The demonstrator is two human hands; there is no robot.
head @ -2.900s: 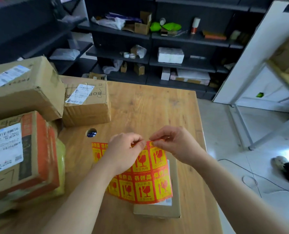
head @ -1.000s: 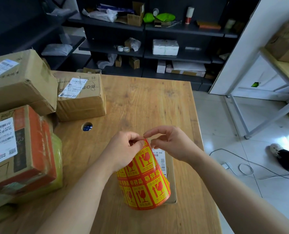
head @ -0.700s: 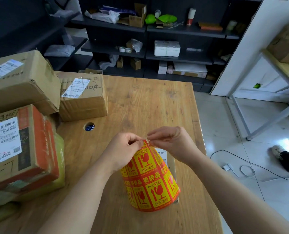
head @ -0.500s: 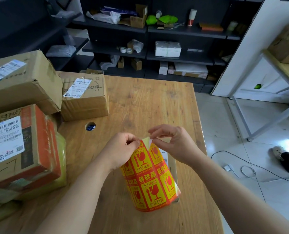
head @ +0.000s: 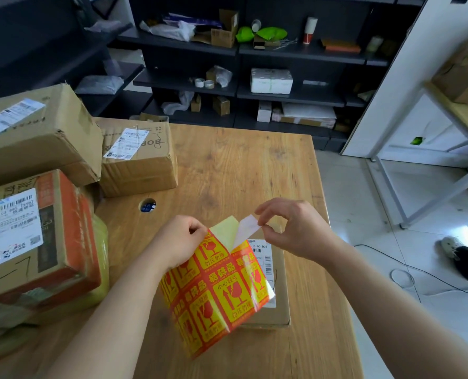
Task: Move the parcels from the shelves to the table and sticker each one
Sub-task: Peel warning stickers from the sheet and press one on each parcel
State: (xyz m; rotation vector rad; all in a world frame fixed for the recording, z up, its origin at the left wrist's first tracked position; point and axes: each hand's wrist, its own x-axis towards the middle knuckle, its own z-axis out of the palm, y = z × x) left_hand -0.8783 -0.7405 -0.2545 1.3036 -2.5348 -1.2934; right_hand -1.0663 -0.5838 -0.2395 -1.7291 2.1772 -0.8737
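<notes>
Flat parcel (head: 279, 283): left part hidden behind sticker sheet (head: 216, 296); peeled sticker (head: 247, 229): printed face turned away. Big box (head: 36, 138), orange box (head: 57, 236): cut off at left edge. Labels (head: 10, 222): print too small to read.

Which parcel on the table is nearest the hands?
The flat brown parcel lying partly behind the sticker sheet, alone toward the right side of the table. The other three boxes sit clustered at the left, farther off.
</notes>
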